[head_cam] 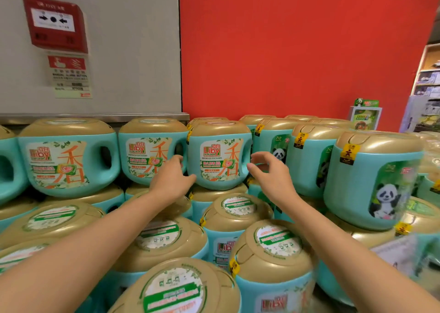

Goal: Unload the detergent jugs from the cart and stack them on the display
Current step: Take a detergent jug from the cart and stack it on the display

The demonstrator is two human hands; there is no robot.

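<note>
Entry, head view.

- Background: a red wall (pixel 297 50) is filling the upper right, and a grey wall (pixel 131 50) is taking the upper left.
- You are facing a display of jugs (pixel 164 239), teal with gold lids, standing in stepped tiers up to the walls. Top-row jugs are showing their front labels, and lower ones are showing their lid tops.
- Right end: a panda jug (pixel 371 179) is sitting on the top tier, turned part way round.
- Task item: the middle jug (pixel 219 155) is standing upright in the top row, resting on the lids beneath it, with its handle to the right.
- Your left hand (pixel 173 177) is reaching to this jug's left side. The fingers are bent close together towards the gap beside the next jug, and the thumb is lying at the jug's lower left wall. You cannot tell whether it is gripping.
- Your right hand (pixel 269 169) is hovering at the handle. The fingers are spread and loosely curled, holding nothing, and the thumb tip is just beside the handle's edge. Contact cannot be told.
- A red alarm box (pixel 54 24) is hanging on the grey wall, with a notice (pixel 70 76) below it.
</note>
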